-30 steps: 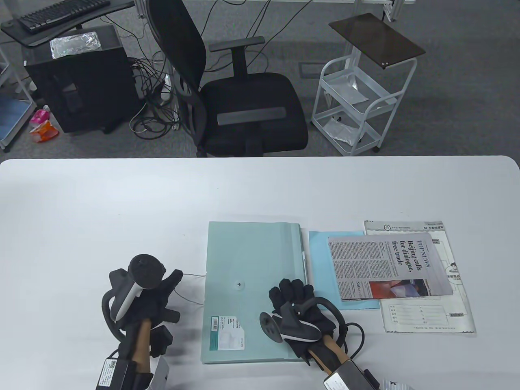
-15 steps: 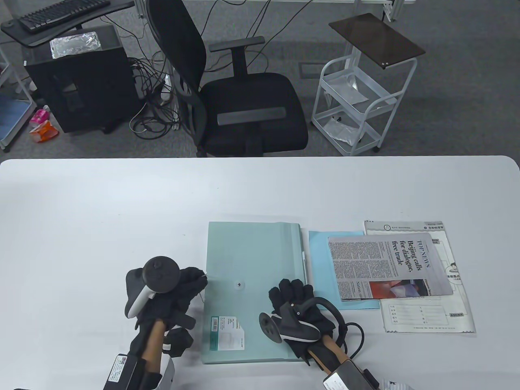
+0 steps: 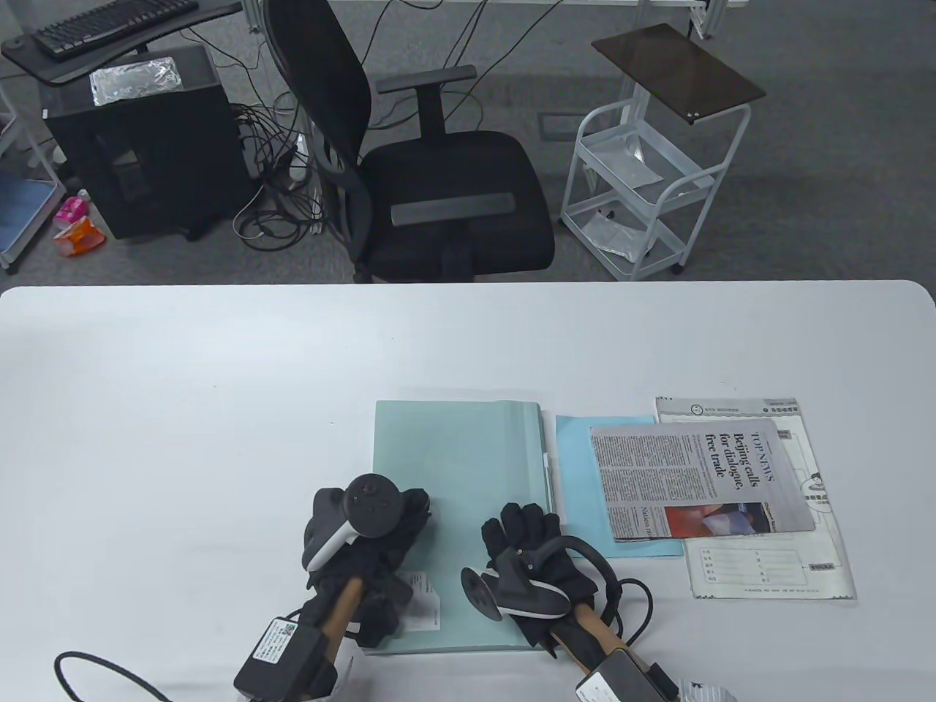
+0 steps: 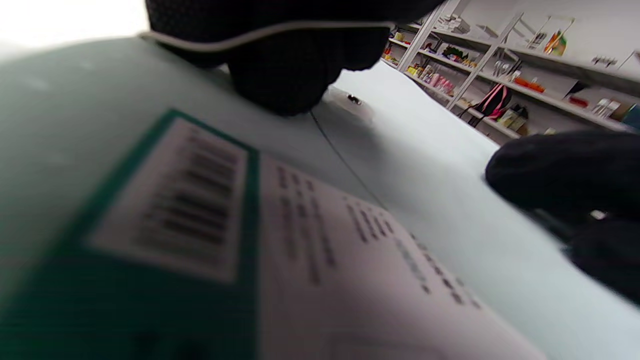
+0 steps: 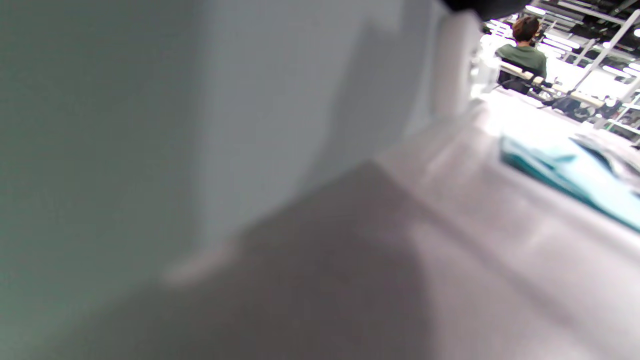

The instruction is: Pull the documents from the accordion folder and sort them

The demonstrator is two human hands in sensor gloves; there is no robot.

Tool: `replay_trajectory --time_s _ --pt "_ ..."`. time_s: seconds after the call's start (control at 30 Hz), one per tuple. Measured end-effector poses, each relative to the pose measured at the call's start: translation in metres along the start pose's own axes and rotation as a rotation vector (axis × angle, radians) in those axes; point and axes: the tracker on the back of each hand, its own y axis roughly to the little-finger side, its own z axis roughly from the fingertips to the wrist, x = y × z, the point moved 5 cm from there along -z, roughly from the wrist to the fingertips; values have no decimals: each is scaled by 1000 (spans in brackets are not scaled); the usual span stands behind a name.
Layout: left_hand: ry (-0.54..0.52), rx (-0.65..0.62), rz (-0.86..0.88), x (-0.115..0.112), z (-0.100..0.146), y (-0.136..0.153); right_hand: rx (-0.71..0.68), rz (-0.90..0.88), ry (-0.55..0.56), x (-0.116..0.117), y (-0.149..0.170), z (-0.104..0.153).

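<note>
A teal accordion folder point(image 3: 461, 446) lies flat on the white table point(image 3: 183, 380). My left hand point(image 3: 406, 523) is over the folder's middle left, covering its closure button in the table view. In the left wrist view its fingertips point(image 4: 280, 80) touch the folder beside the button point(image 4: 354, 99), and the thin elastic cord point(image 4: 345, 160) runs across them. My right hand point(image 3: 523, 530) rests flat, fingers spread, on the folder's right part. A light blue sheet point(image 3: 574, 439), a newspaper page point(image 3: 702, 479) and a white printed form point(image 3: 768, 574) lie overlapping to the folder's right.
The folder's barcode label point(image 4: 200, 210) is near its front left corner. An office chair point(image 3: 439, 197) and a white trolley point(image 3: 643, 183) stand beyond the table's far edge. A black cable point(image 3: 110, 669) loops at the front left.
My left hand has moved right from the bare table onto the folder, bringing the cord to the button. My right hand has stayed in place on the folder.
</note>
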Motion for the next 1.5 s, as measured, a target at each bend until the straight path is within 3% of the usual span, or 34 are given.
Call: replay_trajectory --time_s 0.13,0.47,0.8,1.0,1.13,1.23,1.5 --pt "5 36 -222 -5 -8 -13 0 8 1 0 0 0" --pt "42 55 -555 -21 -22 -36 5 51 4 -2 -3 -1" --pt "126 90 -612 -23 -24 -40 5 56 7 -3 -3 -1" --pt "124 100 -589 -17 -22 -34 3 39 17 -4 -3 0" --pt "74 111 -642 -12 -14 -32 3 11 23 -5 -1 0" --pt "94 127 -686 -10 -6 -28 -1 7 28 -5 0 2" --pt "70 145 -612 9 10 -3 55 -106 74 -23 27 6"
